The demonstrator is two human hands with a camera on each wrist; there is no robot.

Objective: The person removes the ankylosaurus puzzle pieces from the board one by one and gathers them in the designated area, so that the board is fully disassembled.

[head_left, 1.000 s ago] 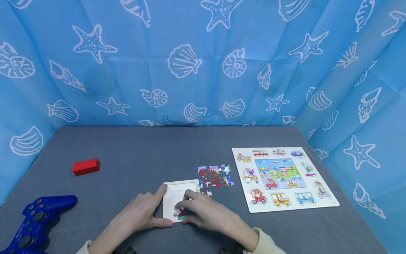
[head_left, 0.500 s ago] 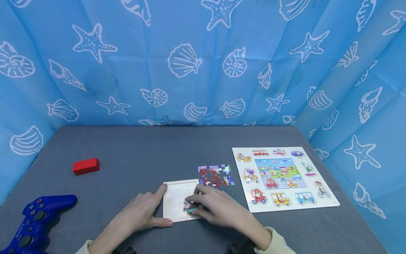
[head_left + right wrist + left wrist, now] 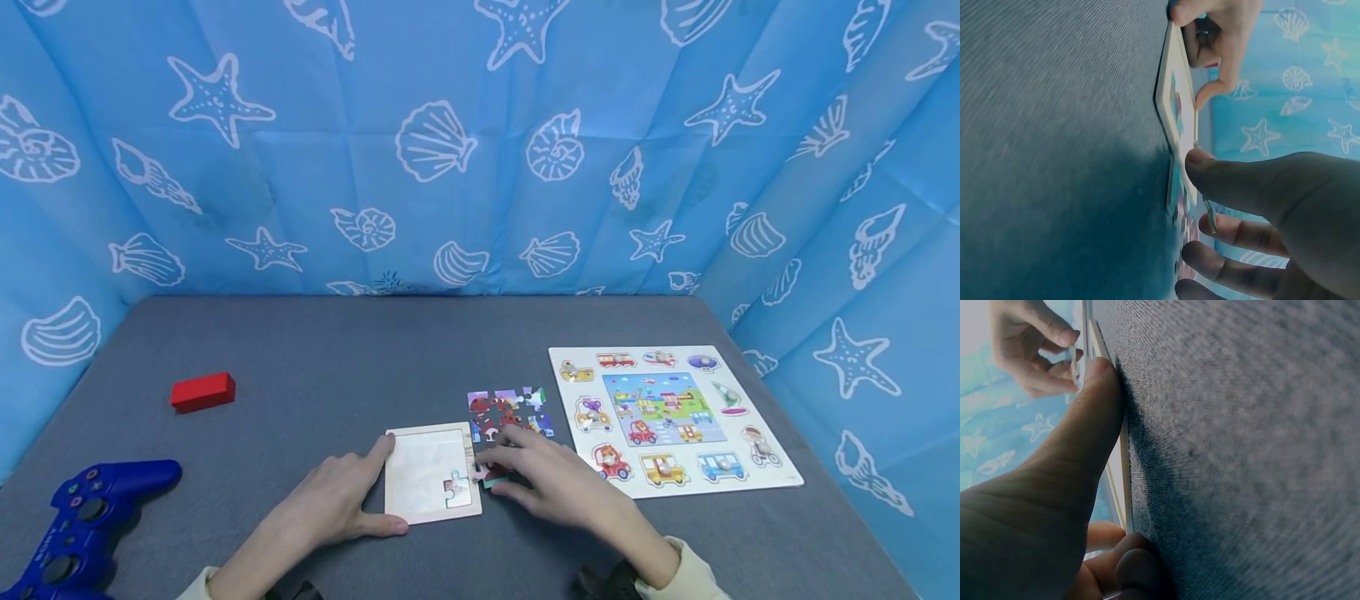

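Observation:
A shallow wooden puzzle tray [image 3: 420, 471] lies on the grey table, with one jigsaw piece [image 3: 456, 489] in its near right corner. My left hand [image 3: 337, 500] holds the tray by its left side, thumb at the near edge and a finger at the far left corner. Just right of the tray, my right hand [image 3: 555, 479] pinches another jigsaw piece [image 3: 1211, 216] between thumb and finger; the head view shows dark red and green on it. Several loose jigsaw pieces [image 3: 506, 407] lie beyond the right hand, partly covered by it.
A white knob puzzle board [image 3: 573, 417] with vehicle pictures lies to the right. On the left are a red block [image 3: 202, 392] and a blue game controller [image 3: 90, 517]. A blue shell-patterned curtain [image 3: 337, 150] stands behind the table's far edge.
My right hand has moved right, out of the tray, carrying a piece. The piece in the tray's near right corner is now uncovered. My left hand stays on the tray.

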